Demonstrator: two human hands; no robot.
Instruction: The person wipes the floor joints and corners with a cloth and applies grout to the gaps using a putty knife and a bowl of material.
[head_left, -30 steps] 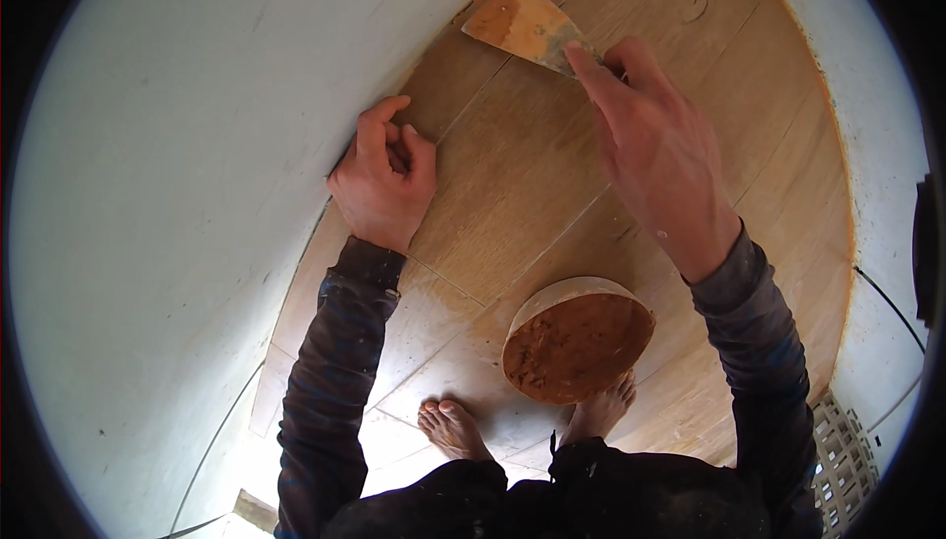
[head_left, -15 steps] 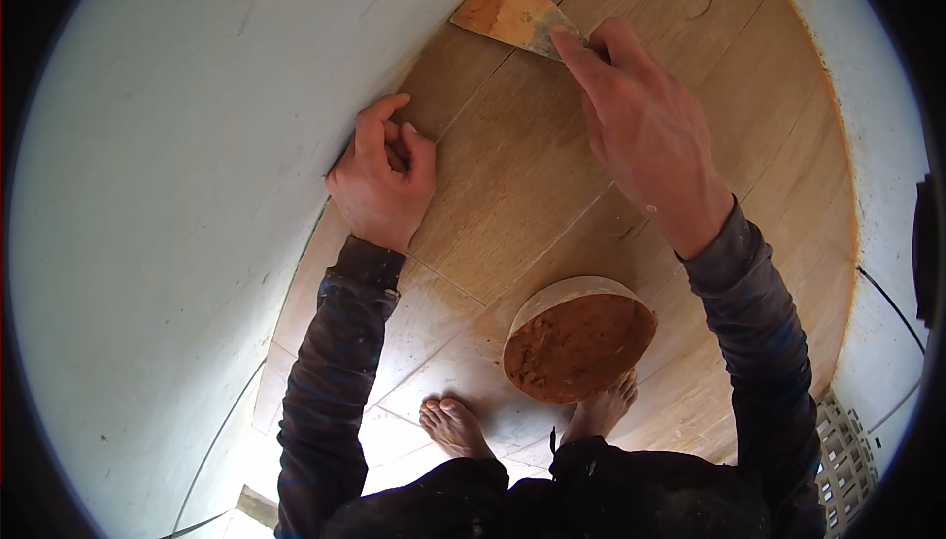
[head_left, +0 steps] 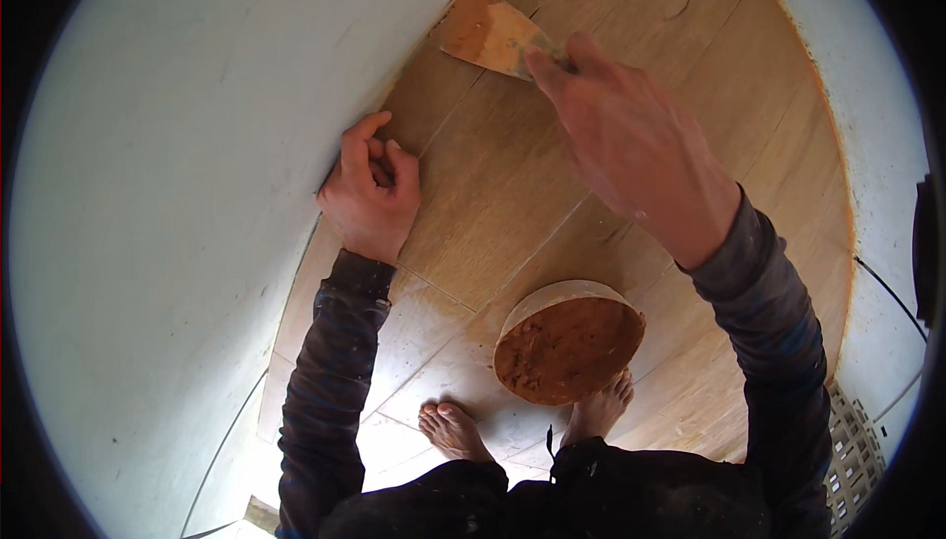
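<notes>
My right hand (head_left: 631, 135) grips a putty knife (head_left: 490, 34) by its handle. Its wide blade is smeared with orange-brown paste, and the blade's far corner lies near the seam where the white wall (head_left: 197, 145) meets the floor. At the foot of that wall, my left hand (head_left: 370, 189) rests with its fingers curled in and the index finger less bent; I see nothing in it. Between my forearms stands a round, pale-rimmed tub (head_left: 570, 342) of reddish-brown paste, beside my right foot. Its paste surface is lumpy.
Wood-look floor planks (head_left: 512, 204) with thin pale joints run under everything. An orange line follows the base of the right-hand wall (head_left: 838, 56). A pale plastic crate (head_left: 852, 455) stands at lower right, near a black cable (head_left: 890, 293). My bare feet (head_left: 453, 431) are close to the tub.
My right hand and the putty knife have shifted slightly left and down in the picture. The left hand keeps its curled pose by the wall; the whole view has moved a little.
</notes>
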